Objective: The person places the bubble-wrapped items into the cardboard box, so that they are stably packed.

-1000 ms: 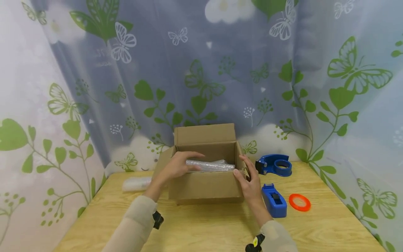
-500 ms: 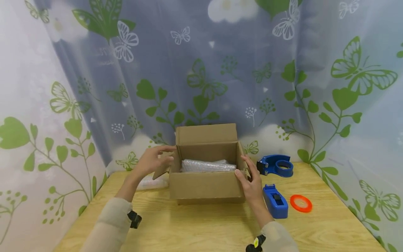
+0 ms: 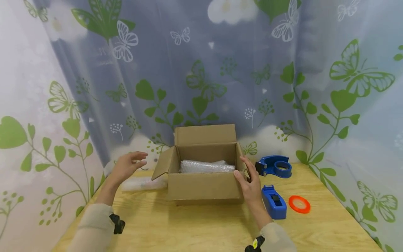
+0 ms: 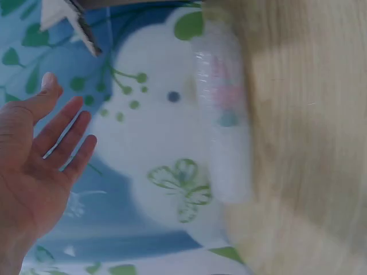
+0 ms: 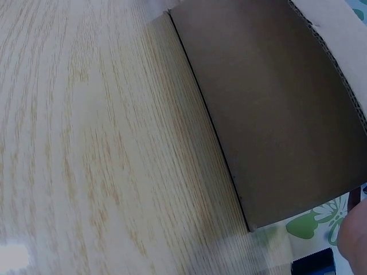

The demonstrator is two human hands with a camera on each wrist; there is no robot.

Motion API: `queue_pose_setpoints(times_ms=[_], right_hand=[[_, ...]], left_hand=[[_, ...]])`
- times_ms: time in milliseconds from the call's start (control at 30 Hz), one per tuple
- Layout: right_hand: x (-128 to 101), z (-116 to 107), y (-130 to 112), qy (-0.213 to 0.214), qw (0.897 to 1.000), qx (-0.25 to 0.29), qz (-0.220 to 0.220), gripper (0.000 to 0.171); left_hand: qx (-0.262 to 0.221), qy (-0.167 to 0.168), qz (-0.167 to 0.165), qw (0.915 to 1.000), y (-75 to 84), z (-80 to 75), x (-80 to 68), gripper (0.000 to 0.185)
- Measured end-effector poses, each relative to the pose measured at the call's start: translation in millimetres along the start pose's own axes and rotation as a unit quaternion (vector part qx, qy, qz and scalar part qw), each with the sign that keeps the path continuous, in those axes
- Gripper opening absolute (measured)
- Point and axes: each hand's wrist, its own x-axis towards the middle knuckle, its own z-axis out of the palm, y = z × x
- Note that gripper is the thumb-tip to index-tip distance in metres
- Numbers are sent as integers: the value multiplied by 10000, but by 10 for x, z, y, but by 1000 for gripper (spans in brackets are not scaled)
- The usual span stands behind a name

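The left hand is hovering with relaxed, spread fingers, its grip empty, above the bubble-wrap roll lying on the surface. The right hand is resting flat-fingered against the cardboard box, so closing round the roll's middle looks best.

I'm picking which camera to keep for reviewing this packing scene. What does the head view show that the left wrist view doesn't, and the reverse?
Only the head view shows the open cardboard box with bubble wrap inside, the right hand at its right side, two blue tape dispensers and an orange ring.

Only the left wrist view shows the open palm close up.

Both show the left hand holding nothing, the plastic-wrapped bundle and the wooden table.
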Motion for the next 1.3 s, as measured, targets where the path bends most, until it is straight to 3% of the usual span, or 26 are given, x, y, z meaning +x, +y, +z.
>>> queue_pose_setpoints(times_ms=[300,533,667,867,1000,1167,1300], right_hand=[[-64,26,18,-152,9998,-21,-94,52],[-40,-22,23,-81,9999,-113,-96,53],[-38,-23,-5,-158,9997,-193,12,53],[18,-28,-56,-120,9997,-215,-72,53],[21,-40,-47,-93,9998,-159,-104,53],[9,-39,-37,-56,9998,-156,-79,53],[4,-42,-24,-57,9998,-170,-61,53]], left_hand=[[-100,-145,-472,9987,-347,292,-184,37],[-136,-544,-695,9960,-402,539,-224,40],[-89,-875,-1020,9909,-454,589,-235,47],[-16,-1309,-1180,9844,-540,647,-200,61],[187,-1377,-1033,9849,-571,682,-209,61],[480,-1020,-511,9923,-582,687,-221,58],[493,-976,-471,9929,-582,681,-225,56]])
